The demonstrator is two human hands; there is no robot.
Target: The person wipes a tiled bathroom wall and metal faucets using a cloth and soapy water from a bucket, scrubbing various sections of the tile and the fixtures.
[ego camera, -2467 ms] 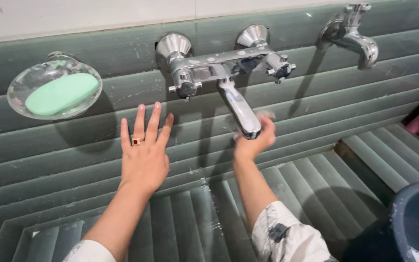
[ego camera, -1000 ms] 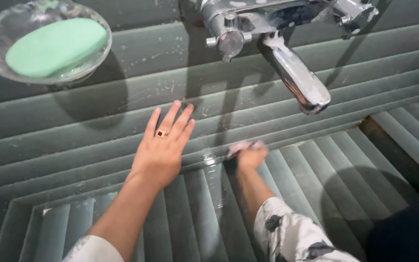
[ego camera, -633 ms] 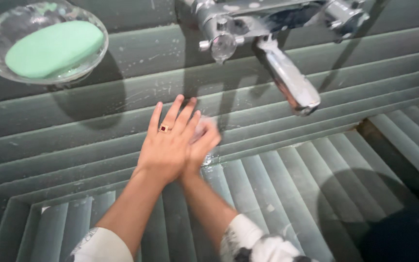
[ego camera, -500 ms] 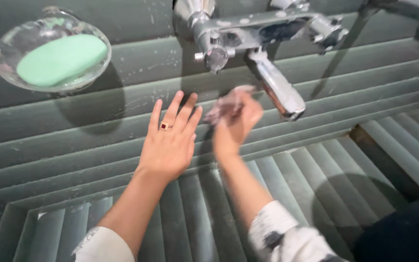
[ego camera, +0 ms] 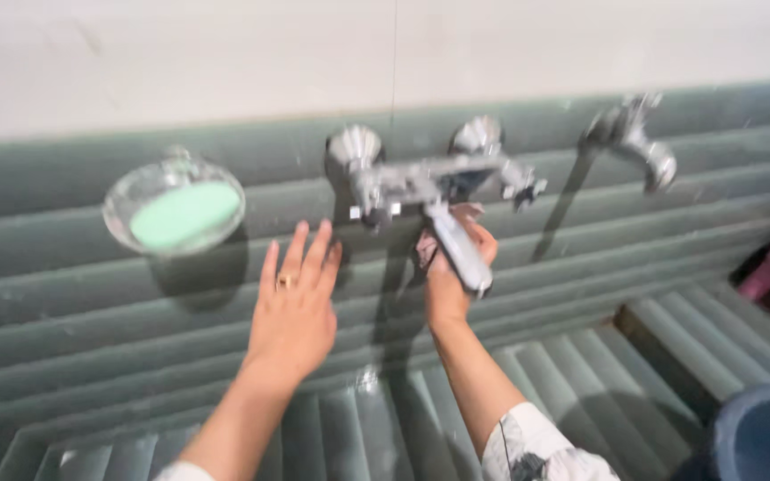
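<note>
1. Left hand (ego camera: pixel 294 307) flat, fingers spread on ribbed green tile wall (ego camera: pixel 91 294), grasping nothing
2. Right hand (ego camera: pixel 453 276) clenched on pale cloth (ego camera: pixel 465 216) behind chrome spout (ego camera: pixel 458 256), at 3 o'clock of left hand

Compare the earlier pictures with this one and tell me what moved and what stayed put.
The right hand, gripping a small pale scrubbing pad, went from low on the ribbed green tiled wall up behind the chrome mixer tap spout. The left hand stays flat on the wall, fingers spread. The green soap bar still lies in its clear wall dish.
</note>
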